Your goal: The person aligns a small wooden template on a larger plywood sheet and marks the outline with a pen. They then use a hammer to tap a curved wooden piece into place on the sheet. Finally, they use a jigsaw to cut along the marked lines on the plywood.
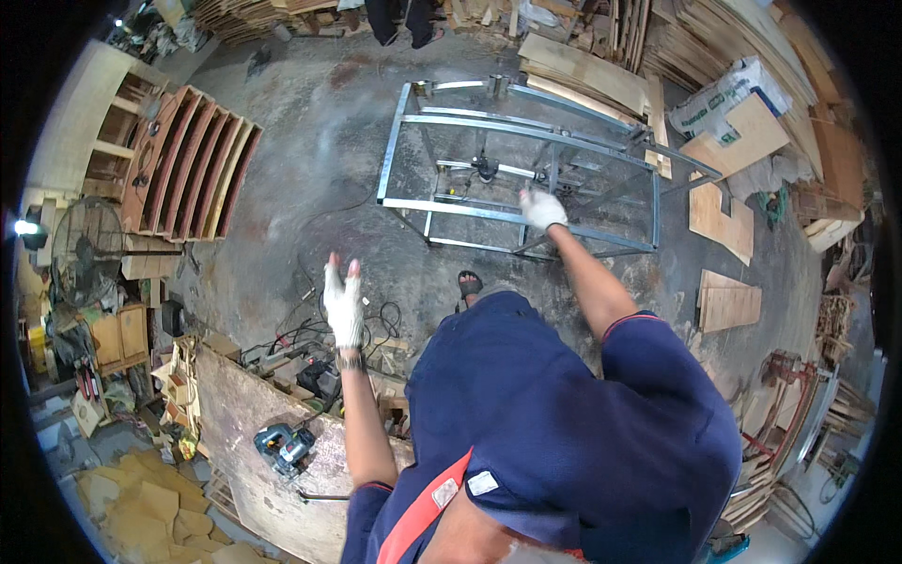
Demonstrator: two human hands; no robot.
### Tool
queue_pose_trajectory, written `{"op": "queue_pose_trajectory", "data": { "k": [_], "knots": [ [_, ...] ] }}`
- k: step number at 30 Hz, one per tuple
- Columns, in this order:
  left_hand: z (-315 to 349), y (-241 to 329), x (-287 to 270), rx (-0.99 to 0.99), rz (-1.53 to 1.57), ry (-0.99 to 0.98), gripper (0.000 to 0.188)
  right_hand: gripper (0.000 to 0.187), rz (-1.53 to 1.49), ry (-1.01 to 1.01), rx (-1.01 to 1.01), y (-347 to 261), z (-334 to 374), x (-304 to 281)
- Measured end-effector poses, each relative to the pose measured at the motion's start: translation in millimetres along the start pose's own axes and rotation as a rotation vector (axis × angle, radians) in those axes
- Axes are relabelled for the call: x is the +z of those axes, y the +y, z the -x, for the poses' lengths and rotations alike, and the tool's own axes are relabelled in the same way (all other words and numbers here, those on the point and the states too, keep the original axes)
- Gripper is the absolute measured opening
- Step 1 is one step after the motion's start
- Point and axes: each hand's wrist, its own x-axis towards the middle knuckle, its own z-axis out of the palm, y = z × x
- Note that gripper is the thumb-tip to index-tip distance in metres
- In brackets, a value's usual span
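My left hand [344, 305], in a white glove with bare fingertips, is raised over the floor with its fingers stretched apart and nothing in them. My right hand [543, 209], also gloved, is closed on the near upper rail of a metal frame [451, 209]; part of its grip is hidden. This frame is a long box of welded square tube standing on the floor ahead of me. Small dark fittings [484, 169] show inside it. Below my left hand, a blue-black power tool [285, 449] rests on a worn board-topped bench [235, 409].
Tangled cables [301, 334] lie by the bench. A slotted wooden rack [193, 164] and a fan [87, 235] stand at left. Sheet offcuts [730, 301], a white sack [723, 99] and stacked boards are at right. Another person's legs [402, 21] show at the far edge.
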Motion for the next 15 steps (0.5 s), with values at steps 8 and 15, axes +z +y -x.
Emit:
{"op": "queue_pose_trajectory", "data": {
  "k": [8, 15],
  "knots": [
    [-146, -4, 101, 0.165, -0.456, -0.195, 0.084, 0.053, -0.132, 0.135, 0.109, -12, 24, 12],
    [-223, -19, 142, 0.151, -0.528, -0.266, 0.096, 0.046, -0.099, 0.144, 0.147, -19, 29, 3]
  ]
}}
